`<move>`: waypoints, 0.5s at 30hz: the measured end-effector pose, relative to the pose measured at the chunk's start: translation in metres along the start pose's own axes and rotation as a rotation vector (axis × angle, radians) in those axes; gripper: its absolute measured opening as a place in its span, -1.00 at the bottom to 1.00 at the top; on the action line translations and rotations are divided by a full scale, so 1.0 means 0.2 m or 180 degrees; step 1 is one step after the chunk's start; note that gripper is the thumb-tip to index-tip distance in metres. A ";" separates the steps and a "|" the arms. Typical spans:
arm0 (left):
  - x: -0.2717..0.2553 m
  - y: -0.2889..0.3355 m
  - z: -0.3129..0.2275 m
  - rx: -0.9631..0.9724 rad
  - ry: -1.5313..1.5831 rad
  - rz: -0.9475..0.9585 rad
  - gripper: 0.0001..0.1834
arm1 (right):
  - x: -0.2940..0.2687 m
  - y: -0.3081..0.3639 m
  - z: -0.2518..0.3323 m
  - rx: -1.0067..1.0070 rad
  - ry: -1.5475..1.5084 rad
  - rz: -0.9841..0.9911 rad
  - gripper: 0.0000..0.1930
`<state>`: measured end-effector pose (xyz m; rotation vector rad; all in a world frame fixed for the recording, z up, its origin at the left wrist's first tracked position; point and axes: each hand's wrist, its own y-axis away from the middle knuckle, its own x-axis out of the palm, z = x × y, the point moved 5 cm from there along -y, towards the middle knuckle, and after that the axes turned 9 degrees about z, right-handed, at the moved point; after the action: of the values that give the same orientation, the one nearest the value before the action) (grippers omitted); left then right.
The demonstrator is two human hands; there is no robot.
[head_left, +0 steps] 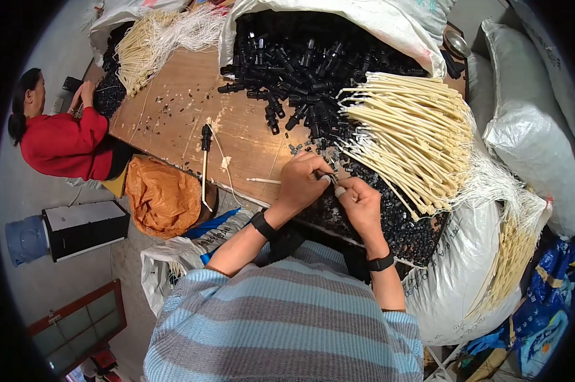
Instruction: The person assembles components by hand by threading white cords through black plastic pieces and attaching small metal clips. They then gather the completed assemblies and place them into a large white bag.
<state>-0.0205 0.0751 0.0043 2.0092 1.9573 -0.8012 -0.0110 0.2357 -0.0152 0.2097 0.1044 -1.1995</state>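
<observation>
Close together over the near edge of the wooden table, my left hand and my right hand pinch a small dark piece between their fingertips. The fingers partly cover it, so its exact kind is unclear. Small black parts lie loose around and beyond my right hand. Left of my hands, a black cylindrical fitting with a cream rod hangs past the table edge. A single cream rod pokes out beside my left wrist.
A bundle of cream rods with white threads lies on the right. Behind it, black fittings spill from a white sack. A person in red works at the far left. An orange sack and stuffed white sacks flank the table.
</observation>
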 end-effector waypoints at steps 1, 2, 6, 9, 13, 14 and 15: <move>-0.03 -0.02 -0.01 -0.0009 -0.0004 -0.0005 -0.83 | 0.00 -0.01 -0.01 0.0265 -0.0692 0.0135 -0.89; -0.04 -0.04 -0.06 0.0499 0.0232 0.0248 -0.73 | -0.01 -0.01 0.01 0.0268 -0.0694 0.0145 -0.89; 0.01 -0.01 -0.14 0.0696 0.0129 0.1247 -0.51 | -0.04 0.02 0.02 0.0354 -0.3341 0.0505 -0.79; 0.02 0.00 -0.08 0.0423 0.0014 0.1368 -0.53 | -0.08 0.03 0.07 0.0239 -0.1173 0.0137 -0.76; 0.02 0.00 -0.04 0.0358 -0.0010 0.1349 -0.57 | -0.05 0.07 0.23 -0.1505 0.1993 0.0219 -0.71; 0.02 0.00 -0.05 0.0352 -0.0006 0.1352 -0.57 | -0.05 0.06 0.23 -0.1322 0.1935 0.0179 -0.71; 0.00 0.00 -0.06 0.0245 0.0041 0.1214 -0.59 | -0.05 0.06 0.23 -0.1139 0.1876 0.0140 -0.70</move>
<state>-0.0183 0.0823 0.0148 2.3341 1.4947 -0.7775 -0.0052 0.2388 0.0319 0.2431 0.8178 -1.0245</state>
